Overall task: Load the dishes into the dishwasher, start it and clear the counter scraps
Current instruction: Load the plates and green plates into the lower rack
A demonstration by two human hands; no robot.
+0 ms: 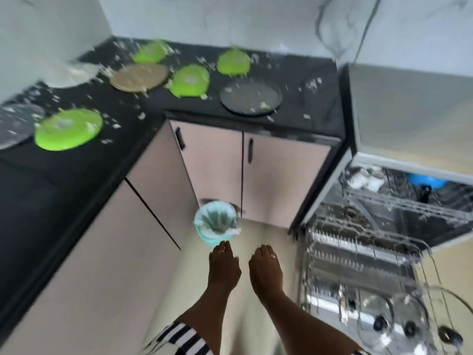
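Note:
Dirty dishes lie on the black L-shaped counter (294, 73): several green plates, one at the left (68, 129), a tan plate (139, 76), a black plate (250, 97), a white dish (74, 74) and a glass plate (15, 124). White scraps (311, 83) are scattered around them. At the right the dishwasher (384, 226) stands open, its lower rack (358, 254) pulled out, with glass lids (409, 326) at the front. My left hand (224, 265) and my right hand (265, 267) hang side by side over the floor, fingers straight, holding nothing.
A small teal bin (216, 221) with a white liner stands on the floor just beyond my fingertips, in front of the pink cabinet doors (266, 172). A blue bowl (426, 181) and white cups (363, 178) sit in the upper rack.

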